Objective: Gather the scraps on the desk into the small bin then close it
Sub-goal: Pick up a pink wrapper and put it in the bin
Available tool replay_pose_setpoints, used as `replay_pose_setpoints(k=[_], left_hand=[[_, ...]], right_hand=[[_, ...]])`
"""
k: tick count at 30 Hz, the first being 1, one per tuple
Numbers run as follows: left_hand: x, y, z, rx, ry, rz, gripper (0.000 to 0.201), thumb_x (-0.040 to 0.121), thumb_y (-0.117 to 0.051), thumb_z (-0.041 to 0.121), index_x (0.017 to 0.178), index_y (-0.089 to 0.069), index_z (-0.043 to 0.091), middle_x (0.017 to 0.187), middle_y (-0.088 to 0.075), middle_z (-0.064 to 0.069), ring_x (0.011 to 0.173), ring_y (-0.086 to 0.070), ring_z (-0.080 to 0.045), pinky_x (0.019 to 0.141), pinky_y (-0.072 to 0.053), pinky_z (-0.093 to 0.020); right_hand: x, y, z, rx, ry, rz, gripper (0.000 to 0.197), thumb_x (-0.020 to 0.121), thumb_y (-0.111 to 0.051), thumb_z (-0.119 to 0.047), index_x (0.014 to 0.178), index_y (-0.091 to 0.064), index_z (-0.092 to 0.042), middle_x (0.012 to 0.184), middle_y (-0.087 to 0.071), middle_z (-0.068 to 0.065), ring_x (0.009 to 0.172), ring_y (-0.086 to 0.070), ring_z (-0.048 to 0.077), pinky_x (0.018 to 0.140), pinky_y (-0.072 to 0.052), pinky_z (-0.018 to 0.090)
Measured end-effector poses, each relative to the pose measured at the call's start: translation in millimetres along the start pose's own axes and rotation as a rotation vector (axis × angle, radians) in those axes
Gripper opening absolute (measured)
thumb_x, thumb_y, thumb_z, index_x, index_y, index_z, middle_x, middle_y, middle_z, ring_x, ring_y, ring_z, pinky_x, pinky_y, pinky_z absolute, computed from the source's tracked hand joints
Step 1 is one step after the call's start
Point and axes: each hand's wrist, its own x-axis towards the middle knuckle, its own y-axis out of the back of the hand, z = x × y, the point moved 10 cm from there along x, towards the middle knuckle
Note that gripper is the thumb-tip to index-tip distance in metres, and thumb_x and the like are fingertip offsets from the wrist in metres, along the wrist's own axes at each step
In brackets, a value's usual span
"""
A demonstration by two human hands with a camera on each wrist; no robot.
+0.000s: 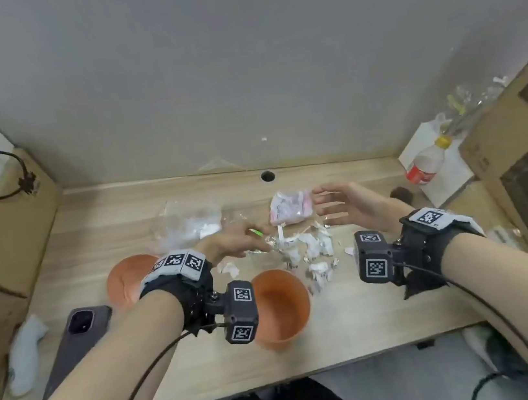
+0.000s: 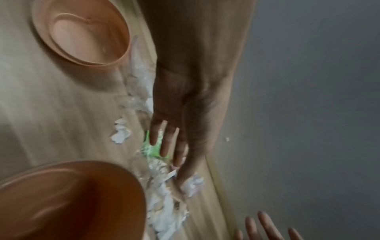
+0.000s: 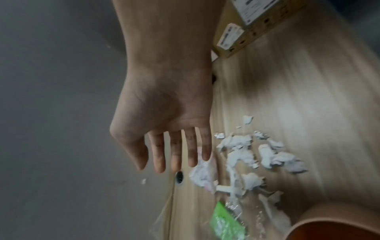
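The small orange bin [image 1: 281, 306] stands uncovered near the desk's front, and its orange lid [image 1: 124, 280] lies to the left. Torn white paper scraps [image 1: 310, 247] and crinkled clear film lie just behind the bin. My left hand [image 1: 254, 238] reaches over them with straight fingers [image 2: 164, 146] resting on a green wrapper [image 2: 152, 149] and film. My right hand [image 1: 324, 201] hovers open beside a pink-and-white packet [image 1: 291, 211], holding nothing; its spread fingers [image 3: 174, 155] are above the desk. A clear plastic bag [image 1: 188, 224] lies further left.
A dark phone [image 1: 75, 341] lies at the front left beside a white cloth [image 1: 26, 355]. Cardboard boxes [image 1: 525, 183] flank both sides. A bottle [image 1: 425, 162] lies at the back right. A cable hole [image 1: 267, 176] sits near the wall.
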Motion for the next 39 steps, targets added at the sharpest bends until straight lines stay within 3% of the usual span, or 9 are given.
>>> replay_pose_setpoints(k=[4, 9, 14, 16, 19, 25, 29, 36, 39], left_hand=[[16.1, -39.6, -46.3, 0.314, 0.18, -0.19, 0.037, 0.081, -0.072, 0.009, 0.114, -0.059, 0.021, 0.101, -0.058, -0.003, 0.081, -0.055, -0.014, 0.06, -0.042, -0.021], [21.2, -34.8, -52.7, 0.274, 0.167, -0.128, 0.038, 0.084, -0.06, -0.001, 0.116, -0.057, 0.018, 0.093, -0.055, -0.004, 0.076, -0.057, -0.016, 0.057, -0.05, -0.023], [16.9, -3.3, -60.0, 0.155, 0.185, 0.012, 0.038, 0.085, -0.055, -0.002, 0.113, -0.057, 0.023, 0.095, -0.049, -0.004, 0.08, -0.055, -0.019, 0.058, -0.048, -0.025], [13.0, 7.5, -69.2, 0.109, 0.215, 0.058, 0.038, 0.085, -0.055, -0.001, 0.117, -0.058, 0.02, 0.094, -0.049, -0.003, 0.078, -0.054, -0.018, 0.058, -0.046, -0.024], [5.6, 17.5, -83.8, 0.04, 0.261, 0.102, 0.04, 0.087, -0.054, 0.001, 0.123, -0.057, 0.017, 0.099, -0.05, -0.005, 0.08, -0.054, -0.019, 0.06, -0.047, -0.024], [-3.6, 24.5, -92.7, -0.069, 0.271, 0.199, 0.036, 0.09, -0.054, 0.005, 0.123, -0.058, 0.018, 0.1, -0.052, -0.003, 0.072, -0.052, -0.011, 0.053, -0.043, -0.015], [-5.7, 22.9, -96.8, -0.124, 0.276, 0.253, 0.031, 0.09, -0.056, 0.011, 0.12, -0.059, 0.02, 0.1, -0.049, -0.003, 0.066, -0.051, -0.01, 0.052, -0.042, -0.016], [-4.5, 21.0, -99.4, -0.139, 0.286, 0.277, 0.031, 0.093, -0.053, 0.013, 0.123, -0.057, 0.017, 0.089, -0.049, 0.003, 0.065, -0.051, -0.01, 0.048, -0.042, -0.014], [-5.1, 19.3, -101.4, -0.158, 0.291, 0.28, 0.031, 0.093, -0.054, 0.013, 0.123, -0.057, 0.017, 0.088, -0.048, 0.002, 0.068, -0.052, -0.013, 0.054, -0.046, -0.02]], right_hand=[[10.4, 32.7, 50.6, -0.001, -0.139, 0.092, 0.015, 0.093, -0.052, -0.031, 0.099, -0.062, -0.023, 0.096, -0.06, -0.003, 0.089, -0.057, 0.017, 0.089, -0.049, 0.034], [38.0, 54.2, 64.2, -0.081, -0.184, 0.168, 0.011, 0.093, -0.056, -0.029, 0.099, -0.058, -0.02, 0.117, -0.054, 0.004, 0.11, -0.051, 0.022, 0.1, -0.046, 0.039], [85.8, 34.8, 40.9, -0.307, -0.07, 0.116, 0.015, 0.09, -0.059, -0.019, 0.105, -0.061, -0.018, 0.116, -0.058, 0.007, 0.1, -0.054, 0.019, 0.079, -0.048, 0.028], [109.6, 21.5, 31.7, -0.465, 0.043, 0.131, 0.028, 0.085, -0.065, -0.018, 0.113, -0.063, -0.015, 0.117, -0.054, 0.002, 0.107, -0.05, 0.018, 0.08, -0.044, 0.027], [137.9, 3.5, 18.0, -0.753, 0.199, 0.209, 0.05, 0.073, -0.076, -0.032, 0.119, -0.062, -0.02, 0.131, -0.047, 0.004, 0.133, -0.033, 0.026, 0.11, -0.031, 0.042], [186.5, -25.1, 73.8, -1.379, -0.083, -0.161, 0.13, 0.055, -0.08, -0.061, 0.15, 0.004, -0.031, 0.158, 0.02, 0.011, 0.144, 0.022, 0.036, 0.114, 0.006, 0.058], [195.8, -25.4, 89.3, -1.422, -0.009, -0.111, 0.109, 0.055, -0.082, -0.054, 0.144, -0.026, -0.025, 0.154, -0.01, 0.02, 0.144, -0.006, 0.038, 0.116, -0.01, 0.05], [200.0, -12.2, 94.9, -1.43, 0.053, -0.011, 0.032, 0.074, -0.066, -0.021, 0.104, -0.061, -0.018, 0.118, -0.055, 0.011, 0.104, -0.054, 0.036, 0.086, -0.047, 0.038], [196.9, -5.5, 83.9, -1.378, 0.069, -0.037, 0.019, 0.079, -0.061, -0.013, 0.098, -0.065, -0.012, 0.101, -0.064, 0.013, 0.089, -0.057, 0.03, 0.071, -0.041, 0.029]])
